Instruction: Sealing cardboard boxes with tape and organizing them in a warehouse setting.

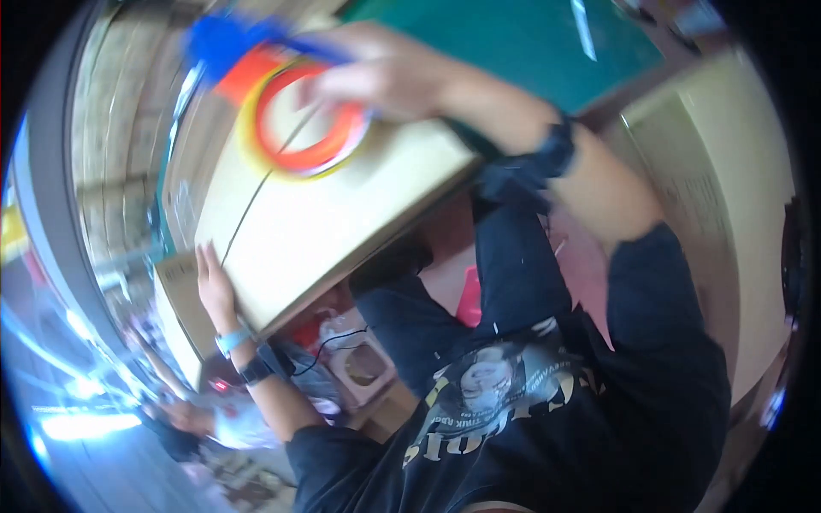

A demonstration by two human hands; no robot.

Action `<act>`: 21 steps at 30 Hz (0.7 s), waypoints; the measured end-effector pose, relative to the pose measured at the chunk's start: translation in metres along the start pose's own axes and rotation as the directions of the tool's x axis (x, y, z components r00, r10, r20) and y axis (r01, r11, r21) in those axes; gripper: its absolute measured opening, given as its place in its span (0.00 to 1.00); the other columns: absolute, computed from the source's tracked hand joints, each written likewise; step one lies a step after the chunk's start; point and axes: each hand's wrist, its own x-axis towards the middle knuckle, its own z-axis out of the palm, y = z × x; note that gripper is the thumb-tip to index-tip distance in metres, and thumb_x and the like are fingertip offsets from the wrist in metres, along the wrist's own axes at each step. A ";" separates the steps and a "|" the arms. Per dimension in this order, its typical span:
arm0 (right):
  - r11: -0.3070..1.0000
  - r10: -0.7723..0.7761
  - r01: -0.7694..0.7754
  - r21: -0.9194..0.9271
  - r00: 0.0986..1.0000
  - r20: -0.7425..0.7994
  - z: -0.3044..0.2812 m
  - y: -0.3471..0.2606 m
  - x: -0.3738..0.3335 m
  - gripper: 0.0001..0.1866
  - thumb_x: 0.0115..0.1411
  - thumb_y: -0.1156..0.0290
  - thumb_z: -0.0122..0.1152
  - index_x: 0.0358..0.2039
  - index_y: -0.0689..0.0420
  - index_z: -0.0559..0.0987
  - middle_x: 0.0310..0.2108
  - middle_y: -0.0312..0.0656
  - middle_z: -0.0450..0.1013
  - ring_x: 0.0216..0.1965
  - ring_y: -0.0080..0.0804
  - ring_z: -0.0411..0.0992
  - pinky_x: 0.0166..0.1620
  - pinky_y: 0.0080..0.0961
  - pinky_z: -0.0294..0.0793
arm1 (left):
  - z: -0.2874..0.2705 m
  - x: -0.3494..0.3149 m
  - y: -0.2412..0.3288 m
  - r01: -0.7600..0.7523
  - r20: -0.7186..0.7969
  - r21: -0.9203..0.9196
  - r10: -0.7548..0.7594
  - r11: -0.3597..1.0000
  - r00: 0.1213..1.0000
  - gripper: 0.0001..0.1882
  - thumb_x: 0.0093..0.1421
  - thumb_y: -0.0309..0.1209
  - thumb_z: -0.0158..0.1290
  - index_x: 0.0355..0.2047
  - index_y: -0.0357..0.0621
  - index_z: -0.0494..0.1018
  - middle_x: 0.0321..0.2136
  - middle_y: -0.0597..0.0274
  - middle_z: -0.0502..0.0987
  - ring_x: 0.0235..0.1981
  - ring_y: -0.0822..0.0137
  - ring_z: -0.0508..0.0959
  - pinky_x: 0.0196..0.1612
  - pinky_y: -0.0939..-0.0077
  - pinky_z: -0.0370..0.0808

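Note:
In front of me lies a large closed cardboard box (299,227), with a dark seam running along its top. My right hand (376,81) grips a tape dispenser (244,73), blue and orange-red with a yellow-rimmed roll, and holds it over the far part of the box. Motion smears the dispenser and the fingers, so whether its blue end touches the box I cannot tell. My left hand (214,286) rests at the box's near left end beside the seam, its fingers stretched out flat.
A green surface (513,51) lies beyond the box. More cardboard boxes stand at the right (693,197), and stacked cartons (120,111) at the far left. Another person (205,423) is at the lower left. Below the box is a pale container (363,368).

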 end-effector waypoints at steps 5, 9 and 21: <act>0.884 -0.290 0.305 -0.354 0.952 0.095 -0.002 -0.019 0.053 0.12 0.50 0.67 0.60 0.34 0.58 0.79 0.29 0.41 0.76 0.31 0.30 0.76 0.37 0.28 0.75 | -0.004 0.003 0.056 0.101 -0.144 0.464 -0.038 0.880 0.989 0.33 0.70 0.55 0.36 0.65 0.45 0.66 0.63 0.36 0.65 0.65 0.40 0.63 0.67 0.58 0.59; 0.924 -0.061 0.033 -0.380 0.996 -0.063 0.023 -0.059 0.111 0.02 0.46 0.77 0.58 0.23 0.58 0.74 0.24 0.38 0.73 0.25 0.24 0.72 0.29 0.21 0.69 | 0.014 0.015 0.026 -0.475 -0.065 0.040 0.477 0.879 0.876 0.36 0.69 0.55 0.39 0.65 0.37 0.63 0.66 0.35 0.60 0.68 0.39 0.58 0.68 0.44 0.51; 0.668 0.676 -0.677 -0.311 0.726 -0.127 -0.039 0.035 0.187 0.15 0.51 0.71 0.60 0.41 0.57 0.77 0.29 0.43 0.76 0.33 0.38 0.78 0.39 0.32 0.77 | 0.014 -0.102 0.193 -0.701 -0.088 0.072 0.705 0.709 0.704 0.68 0.34 0.61 0.70 0.67 0.32 0.54 0.66 0.30 0.57 0.69 0.38 0.55 0.70 0.37 0.46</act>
